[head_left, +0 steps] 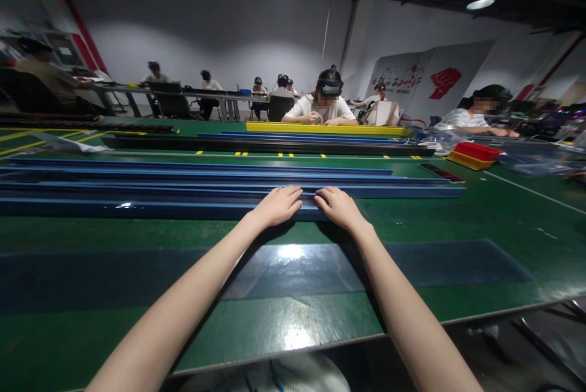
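Observation:
Several long blue plastic channel strips (137, 209) lie side by side across the green table (458, 221). My left hand (277, 206) rests on the nearest strips, its fingers stretched forward over their edges. Close beside it, my right hand (337, 206) lies on the strips near the right end of the front one. Its fingers are extended and slightly bent, pointing towards the left hand. A small gap separates the two hands, and neither is visibly wrapped round a strip. Between my forearms and beyond lies a long, flat, clear plastic sheet (434, 264).
Farther back lie a black strip (274, 145) and a yellow strip (320, 128). Red and yellow bins (473, 155) and a phone (440, 173) are at the right. A co-worker (323, 105) sits opposite. The table's front edge (499, 312) runs close to me.

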The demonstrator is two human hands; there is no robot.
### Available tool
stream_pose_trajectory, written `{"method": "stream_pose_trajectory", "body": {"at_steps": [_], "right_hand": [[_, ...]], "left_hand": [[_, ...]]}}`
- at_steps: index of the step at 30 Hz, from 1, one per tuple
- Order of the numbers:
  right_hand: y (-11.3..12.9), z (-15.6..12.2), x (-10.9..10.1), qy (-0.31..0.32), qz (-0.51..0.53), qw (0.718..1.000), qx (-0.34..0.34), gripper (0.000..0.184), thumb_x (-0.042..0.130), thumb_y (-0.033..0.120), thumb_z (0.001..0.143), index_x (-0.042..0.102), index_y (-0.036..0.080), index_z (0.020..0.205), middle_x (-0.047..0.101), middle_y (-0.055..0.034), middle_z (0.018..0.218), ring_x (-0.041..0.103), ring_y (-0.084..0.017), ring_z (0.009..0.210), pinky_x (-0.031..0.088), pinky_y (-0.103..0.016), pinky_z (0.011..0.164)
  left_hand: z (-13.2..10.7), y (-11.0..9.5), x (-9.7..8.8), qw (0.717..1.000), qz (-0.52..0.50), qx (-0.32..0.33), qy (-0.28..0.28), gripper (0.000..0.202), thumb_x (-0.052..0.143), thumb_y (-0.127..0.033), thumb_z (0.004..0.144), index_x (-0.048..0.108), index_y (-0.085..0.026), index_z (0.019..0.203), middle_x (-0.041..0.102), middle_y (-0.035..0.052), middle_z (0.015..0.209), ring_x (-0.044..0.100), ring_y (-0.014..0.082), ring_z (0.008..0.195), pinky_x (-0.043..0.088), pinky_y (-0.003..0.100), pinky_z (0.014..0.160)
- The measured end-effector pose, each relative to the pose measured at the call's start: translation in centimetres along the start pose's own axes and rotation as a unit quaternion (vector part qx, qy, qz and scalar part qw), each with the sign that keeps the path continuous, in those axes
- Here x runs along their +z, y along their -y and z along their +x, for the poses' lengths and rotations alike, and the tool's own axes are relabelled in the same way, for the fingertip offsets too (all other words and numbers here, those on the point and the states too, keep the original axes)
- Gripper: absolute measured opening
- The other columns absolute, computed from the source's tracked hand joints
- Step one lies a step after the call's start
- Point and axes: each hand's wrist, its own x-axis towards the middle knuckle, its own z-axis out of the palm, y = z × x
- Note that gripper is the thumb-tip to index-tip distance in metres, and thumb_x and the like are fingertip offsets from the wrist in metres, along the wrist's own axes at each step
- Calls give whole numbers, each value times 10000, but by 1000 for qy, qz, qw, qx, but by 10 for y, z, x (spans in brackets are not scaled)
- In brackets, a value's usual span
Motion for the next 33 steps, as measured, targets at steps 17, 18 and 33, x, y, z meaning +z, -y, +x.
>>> {"method": "stream_pose_trajectory", "body": {"at_steps": [17,18,33], "right_hand": [[-29,-8,-17,25,-79,988,131,413,289,415,900,641,202,861,676,-73,929,608,-196,866,373,-260,660],[-29,-8,-17,26,-81,987,136,412,291,413,900,642,201,865,676,-75,931,608,-198,866,374,-262,661],[-16,-7,-17,12,-81,992,99,415,294,392,907,655,190,876,667,-87,952,580,-191,909,366,-269,713]], "left_hand": [[-1,-4,-3,999,34,38,-18,446,251,-341,927,481,-137,1250,455,83,1332,391,191,1240,300,331,1017],[-1,-3,-2,999,34,36,-19,444,250,-341,926,485,-141,1246,458,81,1330,394,191,1238,303,332,1014],[-3,-6,-14,995,80,-45,-45,392,274,-368,915,611,-173,958,631,70,1049,559,218,977,399,347,832]]}}
